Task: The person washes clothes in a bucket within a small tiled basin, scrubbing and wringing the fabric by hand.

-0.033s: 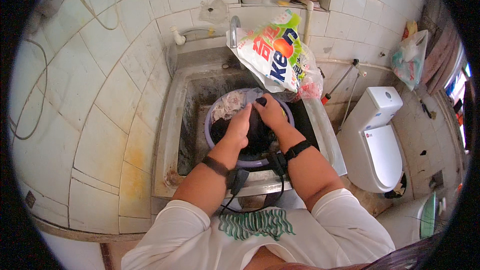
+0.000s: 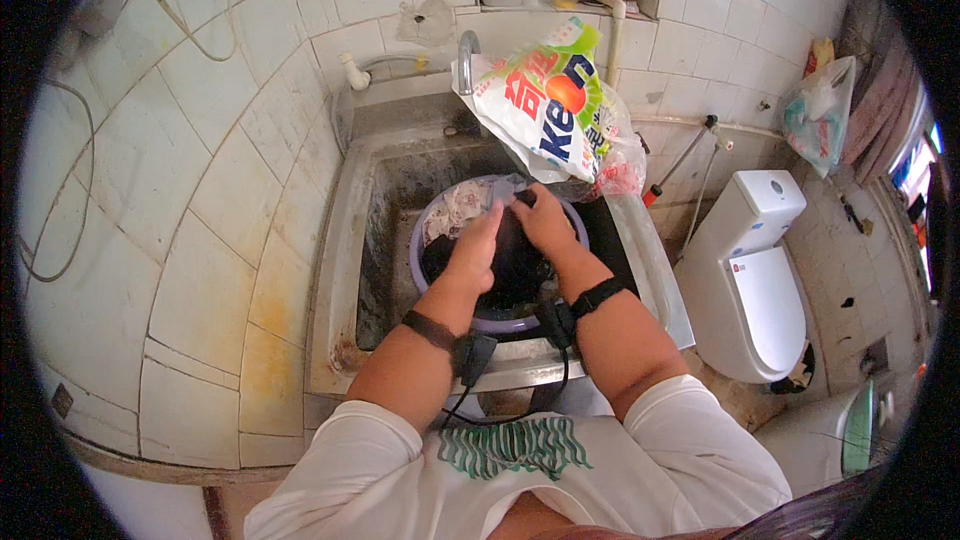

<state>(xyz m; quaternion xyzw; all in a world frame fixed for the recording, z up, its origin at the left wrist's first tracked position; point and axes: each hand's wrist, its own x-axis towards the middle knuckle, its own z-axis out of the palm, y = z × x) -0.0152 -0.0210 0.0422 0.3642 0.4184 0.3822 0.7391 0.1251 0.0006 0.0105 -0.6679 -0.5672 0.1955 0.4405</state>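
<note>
A round lilac basin (image 2: 414, 258) sits inside the metal sink (image 2: 338, 270) and holds wet-looking laundry. Black cloth (image 2: 515, 265) fills its middle and front, and a pale patterned cloth (image 2: 462, 208) lies at its back left. My right hand (image 2: 546, 224) is closed on a bunched fold of the black cloth, which shows at its fingertips. Close beside it, my left hand (image 2: 478, 248) grips the same cloth, with its back outward and its fingers partly hidden. Greyish cloth or film (image 2: 508, 185) shows behind my fingertips.
A white and green detergent bag (image 2: 545, 105) leans over the sink's back right corner beside the curved metal tap (image 2: 467, 60). A white toilet (image 2: 765, 280) stands to the right. Tiled wall (image 2: 225, 195) rises close on the left. Dark straps with a cable (image 2: 566, 370) are on my forearms.
Both hands stay over the basin with only a tiny shift. The black fold at my right fingertips sits slightly differently.
</note>
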